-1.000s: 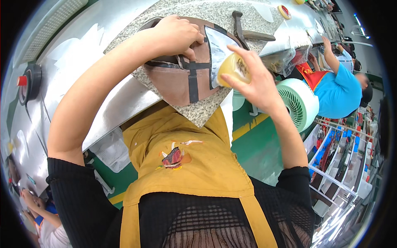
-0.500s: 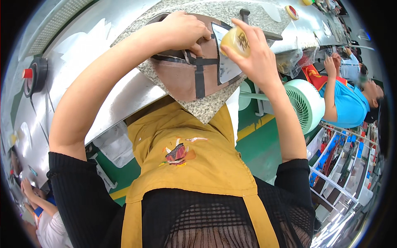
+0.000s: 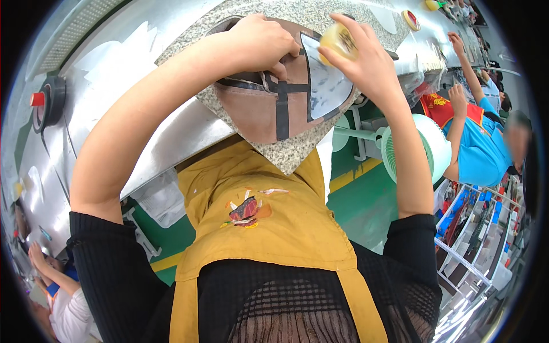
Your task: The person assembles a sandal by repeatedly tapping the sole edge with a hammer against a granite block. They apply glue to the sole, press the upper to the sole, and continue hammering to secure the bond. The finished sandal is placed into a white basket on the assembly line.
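A brown leather bag piece (image 3: 251,114) with black tape strips lies on a speckled stone slab (image 3: 284,157). On its right part sits a pale, shiny panel (image 3: 327,88) with a dark border. My left hand (image 3: 264,46) is on the leather with bent fingers, thumb by the taped opening and fingertip near the panel's edge; its grip is partly hidden. Above the panel, my right hand (image 3: 366,60) grips a yellowish, round, translucent block (image 3: 338,43) with dark marks on it, smeared by motion. The block's underside is hidden, so contact with the panel cannot be told.
The dark end of a tool (image 3: 392,55) shows behind my right hand. A tape roll (image 3: 410,20) lies at the back right; a black roll (image 3: 50,106) stands left on the metal table (image 3: 166,151). Right are a mint-green fan (image 3: 423,148), a person in blue (image 3: 480,148) and a rack (image 3: 469,251).
My right hand and the block have moved right and slightly upward. The bag piece and slab appear shifted slightly right. A raised arm now shows at the far right.
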`<act>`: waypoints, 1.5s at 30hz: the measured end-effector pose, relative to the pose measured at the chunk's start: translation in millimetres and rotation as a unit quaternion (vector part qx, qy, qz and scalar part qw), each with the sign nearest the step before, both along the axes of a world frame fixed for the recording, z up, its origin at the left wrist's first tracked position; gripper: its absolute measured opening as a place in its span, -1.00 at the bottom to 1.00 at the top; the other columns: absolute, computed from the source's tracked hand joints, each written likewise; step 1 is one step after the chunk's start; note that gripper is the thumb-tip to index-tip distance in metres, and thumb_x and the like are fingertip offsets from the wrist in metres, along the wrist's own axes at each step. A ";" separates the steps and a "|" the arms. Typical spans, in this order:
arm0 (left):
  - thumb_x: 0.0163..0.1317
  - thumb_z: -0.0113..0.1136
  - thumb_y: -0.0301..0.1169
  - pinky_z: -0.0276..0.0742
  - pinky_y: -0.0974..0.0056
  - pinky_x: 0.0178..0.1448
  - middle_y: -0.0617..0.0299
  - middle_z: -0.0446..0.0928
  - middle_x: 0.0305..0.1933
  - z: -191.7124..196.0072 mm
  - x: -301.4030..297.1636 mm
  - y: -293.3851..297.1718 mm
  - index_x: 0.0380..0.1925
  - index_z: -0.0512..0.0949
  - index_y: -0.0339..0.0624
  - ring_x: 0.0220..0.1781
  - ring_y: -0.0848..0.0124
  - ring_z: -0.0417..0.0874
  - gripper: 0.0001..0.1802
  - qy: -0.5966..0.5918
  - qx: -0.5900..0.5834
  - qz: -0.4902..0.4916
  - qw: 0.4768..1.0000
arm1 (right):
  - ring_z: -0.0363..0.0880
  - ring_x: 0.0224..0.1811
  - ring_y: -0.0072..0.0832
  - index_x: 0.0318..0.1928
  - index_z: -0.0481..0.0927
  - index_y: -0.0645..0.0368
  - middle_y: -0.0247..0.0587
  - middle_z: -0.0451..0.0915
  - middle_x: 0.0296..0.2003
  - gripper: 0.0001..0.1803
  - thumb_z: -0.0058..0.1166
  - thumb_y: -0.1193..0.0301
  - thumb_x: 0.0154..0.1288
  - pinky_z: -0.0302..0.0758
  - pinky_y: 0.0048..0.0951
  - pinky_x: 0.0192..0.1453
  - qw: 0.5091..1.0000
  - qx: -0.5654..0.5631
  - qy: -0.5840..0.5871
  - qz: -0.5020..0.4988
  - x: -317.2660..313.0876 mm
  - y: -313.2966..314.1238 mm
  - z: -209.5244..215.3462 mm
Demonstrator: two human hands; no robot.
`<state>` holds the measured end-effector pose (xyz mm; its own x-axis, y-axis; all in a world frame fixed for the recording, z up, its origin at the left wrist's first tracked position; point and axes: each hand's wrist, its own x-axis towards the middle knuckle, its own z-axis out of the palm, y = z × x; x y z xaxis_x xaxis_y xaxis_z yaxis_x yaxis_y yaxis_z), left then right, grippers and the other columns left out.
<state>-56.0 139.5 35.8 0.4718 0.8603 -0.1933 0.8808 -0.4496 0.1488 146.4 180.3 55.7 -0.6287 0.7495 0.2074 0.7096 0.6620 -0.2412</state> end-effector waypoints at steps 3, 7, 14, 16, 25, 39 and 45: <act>-0.09 0.36 -0.08 0.30 0.20 0.27 0.31 0.53 0.14 -1.0 -0.5 1.0 0.00 0.58 0.02 0.23 0.32 0.45 -0.42 0.006 -0.006 -0.003 1.000 | 0.57 -0.13 -0.18 0.21 0.37 -0.12 -0.17 0.46 -0.13 -0.34 0.23 0.06 0.09 0.53 -0.23 -0.10 0.999 0.048 0.001 -0.014 26.1 -9.3 -3.3; -0.07 0.35 -0.08 0.30 0.20 0.28 0.31 0.52 0.15 -1.4 0.2 2.5 0.01 0.57 0.02 0.25 0.34 0.44 -0.43 0.015 -0.015 -0.011 1.000 | 0.51 0.00 -0.24 0.24 0.37 -0.04 -0.13 0.47 -0.06 -0.35 0.25 0.23 0.10 0.44 -0.28 0.10 0.996 -0.091 0.002 -0.015 31.5 -50.5 7.1; -0.05 0.33 -0.07 0.27 0.21 0.28 0.29 0.50 0.16 -1.8 -0.8 0.7 -0.01 0.58 -0.01 0.24 0.34 0.45 -0.44 0.007 0.013 -0.031 0.999 | 0.47 0.05 -0.28 0.23 0.36 0.05 -0.12 0.44 -0.01 -0.34 0.27 0.32 0.09 0.42 -0.34 0.12 0.995 -0.038 0.077 -0.046 32.2 -48.8 1.1; -0.04 0.31 -0.06 0.28 0.20 0.28 0.27 0.50 0.16 -1.1 -2.4 1.6 0.00 0.56 -0.02 0.22 0.32 0.45 -0.43 0.009 0.009 -0.032 0.999 | 0.46 0.06 -0.27 0.22 0.36 0.08 -0.11 0.44 -0.03 -0.32 0.29 0.34 0.05 0.41 -0.35 0.13 0.991 -0.104 0.079 -0.004 22.0 -63.0 2.1; -0.04 0.30 -0.05 0.30 0.18 0.22 0.28 0.48 0.17 -6.8 -4.4 -3.7 0.00 0.54 -0.03 0.16 0.30 0.48 -0.43 0.000 0.056 -0.045 0.997 | 0.53 -0.04 -0.24 0.20 0.40 -0.01 -0.14 0.45 -0.08 -0.32 0.31 0.29 0.02 0.49 -0.30 0.02 0.995 -0.066 0.071 -0.004 45.8 -50.5 29.7; -0.05 0.31 -0.05 0.24 0.18 0.23 0.29 0.44 0.20 -5.7 -5.9 -4.3 0.01 0.54 0.04 0.24 0.33 0.40 -0.43 -0.050 0.079 -0.044 0.995 | 0.50 0.01 -0.14 0.22 0.36 -0.02 0.00 0.41 -0.02 -0.25 0.22 -0.05 0.05 0.47 -0.22 0.04 0.974 0.103 0.102 -0.174 108.9 216.4 -9.5; -0.03 0.30 -0.04 0.24 0.15 0.28 0.30 0.43 0.21 -4.9 -7.3 -7.9 0.03 0.54 0.04 0.26 0.31 0.39 -0.42 -0.047 0.079 -0.038 0.995 | 0.52 0.03 -0.11 0.26 0.31 -0.04 -0.02 0.42 0.01 -0.16 0.16 -0.17 0.02 0.48 -0.19 0.06 0.978 0.027 0.027 -0.206 99.0 230.2 -30.1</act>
<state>-63.3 131.6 30.8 0.5459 0.8378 -0.0105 0.8292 -0.5384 0.1501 245.4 410.5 25.7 -0.2626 0.9239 0.2783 0.9059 0.3354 -0.2587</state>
